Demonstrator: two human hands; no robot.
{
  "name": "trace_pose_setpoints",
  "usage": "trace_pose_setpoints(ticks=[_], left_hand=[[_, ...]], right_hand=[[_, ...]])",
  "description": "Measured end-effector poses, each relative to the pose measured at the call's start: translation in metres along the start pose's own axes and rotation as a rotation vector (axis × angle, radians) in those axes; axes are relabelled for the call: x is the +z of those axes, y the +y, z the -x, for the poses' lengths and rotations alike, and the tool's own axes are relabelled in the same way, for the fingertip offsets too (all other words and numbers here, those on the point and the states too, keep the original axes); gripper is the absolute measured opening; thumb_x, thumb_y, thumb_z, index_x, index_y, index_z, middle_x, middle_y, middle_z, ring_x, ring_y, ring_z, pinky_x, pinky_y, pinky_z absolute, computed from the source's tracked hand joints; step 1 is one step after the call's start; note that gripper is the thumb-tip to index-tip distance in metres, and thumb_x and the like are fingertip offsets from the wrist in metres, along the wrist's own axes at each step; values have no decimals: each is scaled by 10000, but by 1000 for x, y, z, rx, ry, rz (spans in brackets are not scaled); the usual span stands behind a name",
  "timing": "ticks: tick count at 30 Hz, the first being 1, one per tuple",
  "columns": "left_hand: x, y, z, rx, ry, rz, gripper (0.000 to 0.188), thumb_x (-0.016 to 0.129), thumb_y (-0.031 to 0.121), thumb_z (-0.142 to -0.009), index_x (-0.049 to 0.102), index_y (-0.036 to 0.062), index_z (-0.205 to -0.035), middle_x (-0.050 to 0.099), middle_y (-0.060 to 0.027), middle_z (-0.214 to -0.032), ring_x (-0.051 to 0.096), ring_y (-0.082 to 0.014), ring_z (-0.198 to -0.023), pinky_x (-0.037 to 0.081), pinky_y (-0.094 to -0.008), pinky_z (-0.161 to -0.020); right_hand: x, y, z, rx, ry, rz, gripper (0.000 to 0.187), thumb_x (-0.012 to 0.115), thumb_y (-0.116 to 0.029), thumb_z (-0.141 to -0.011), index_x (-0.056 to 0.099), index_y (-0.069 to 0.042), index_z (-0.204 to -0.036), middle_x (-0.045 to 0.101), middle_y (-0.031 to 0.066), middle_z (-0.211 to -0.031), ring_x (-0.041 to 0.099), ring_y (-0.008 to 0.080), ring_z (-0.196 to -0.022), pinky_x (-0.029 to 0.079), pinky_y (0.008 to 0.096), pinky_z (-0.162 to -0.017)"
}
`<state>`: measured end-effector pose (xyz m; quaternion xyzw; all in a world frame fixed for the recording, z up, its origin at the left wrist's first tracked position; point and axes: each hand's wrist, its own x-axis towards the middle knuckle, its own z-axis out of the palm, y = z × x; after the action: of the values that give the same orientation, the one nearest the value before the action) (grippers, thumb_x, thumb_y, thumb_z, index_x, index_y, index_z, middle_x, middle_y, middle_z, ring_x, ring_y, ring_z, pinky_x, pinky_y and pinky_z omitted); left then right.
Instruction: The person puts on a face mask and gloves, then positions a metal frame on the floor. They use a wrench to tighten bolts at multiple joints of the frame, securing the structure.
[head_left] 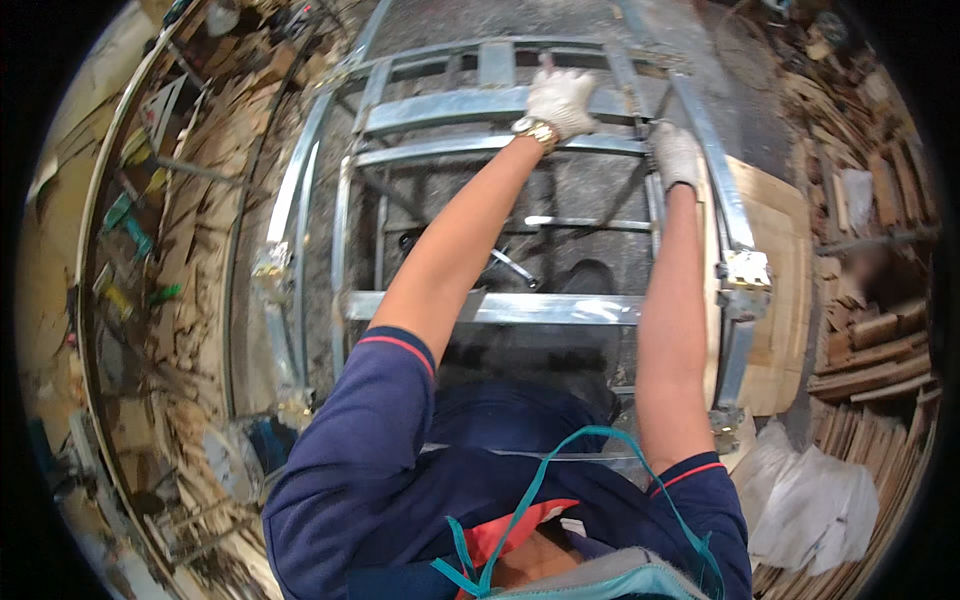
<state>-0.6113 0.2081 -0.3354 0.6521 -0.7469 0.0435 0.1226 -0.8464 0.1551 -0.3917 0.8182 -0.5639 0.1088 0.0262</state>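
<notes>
Near metal frame (500, 308), white bag (815, 505)

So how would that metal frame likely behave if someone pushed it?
The metal frame would probably stay stiff, since crossbars tie its side rails together. It is likely heavy, with so much metal in it. Its shiny surface might feel slippery.

Silvery metal frame (540, 309), open rectangular form, several parallel crossbars (440, 110) in place, surfaces shiny, standing over grey floor (680, 40), far-end finish too distant to assess
</notes>
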Motion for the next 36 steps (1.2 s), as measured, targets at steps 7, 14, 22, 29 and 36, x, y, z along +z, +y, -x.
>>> trace_pose_setpoints(ticks=[7,14,22,29,36], left_hand=[[-21,5,55,414,589,95,418,808,431,-841,697,142,-1122,683,-72,-1036,650,-261,-969,481,-411,-882],[-4,-52,172,991,-62,99,252,735,256,-842,586,138,-1007,602,-57,-944,629,-264,-888,541,-417,-782],[113,-168,256,144,-938,-326,345,674,367,-819,780,70,-959,763,-176,-960,746,-352,-883,596,-480,-759],[164,-217,310,-322,-1434,-211,607,572,459,-889,696,53,-1323,666,-190,-1390,623,-320,-1322,495,-478,-1051],[200,-225,320,-576,-1256,38,686,548,542,-960,654,-3,-1364,661,-208,-1391,637,-331,-1290,492,-423,-1052]], right_hand=[[17,38,-15,318,44,-370,685,409,-489,-949,716,100,-1116,625,404,-1192,593,528,-1220,440,560,-1061],[-15,4,-12,497,-81,-480,727,438,-571,-949,732,49,-1189,662,358,-1232,627,481,-1232,462,554,-1052],[-25,-2,-4,502,-3,-471,707,409,-550,-970,741,45,-1160,674,352,-1200,633,486,-1211,464,551,-1055],[-31,-12,-4,452,120,-427,664,386,-504,-991,755,40,-1090,685,350,-1120,654,506,-1136,490,563,-1002],[-31,-4,-9,477,53,-385,577,435,-474,-963,752,-7,-1079,692,314,-1111,650,494,-1124,489,548,-984]])
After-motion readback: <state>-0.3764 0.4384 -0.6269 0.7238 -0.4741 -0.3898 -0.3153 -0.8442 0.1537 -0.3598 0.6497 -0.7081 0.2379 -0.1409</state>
